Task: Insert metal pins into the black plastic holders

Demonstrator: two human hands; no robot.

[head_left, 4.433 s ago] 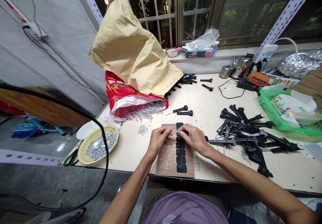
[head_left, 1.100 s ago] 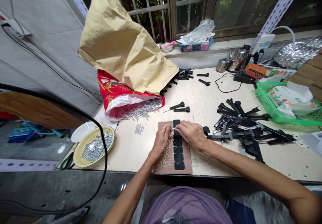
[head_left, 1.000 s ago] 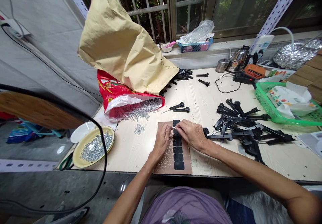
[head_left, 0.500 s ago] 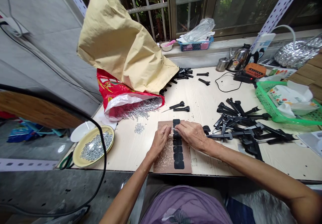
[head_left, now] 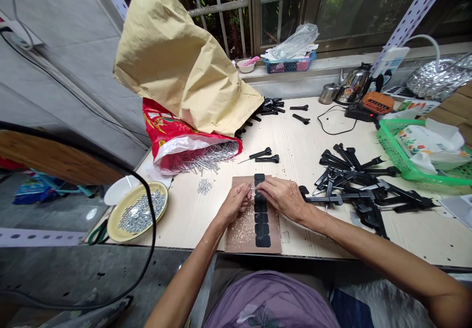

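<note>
Both my hands rest on a brown board near the table's front edge. A column of black pads runs down the board, and small bright bits are scattered over its left half. My left hand is closed in a pinch on the left end of a thin metal pin. My right hand is closed on a black plastic piece at the pin's other end, most of it hidden under the fingers.
A heap of black plastic parts lies to the right. A red bag spilling long nails sits under a big paper sack. A yellow dish of small metal pieces stands left, a green basket right, a kettle behind.
Both hands have sunk from slightly above the board onto it and stayed pinched together at the pin. Over the last second only the camera shifted a little.
</note>
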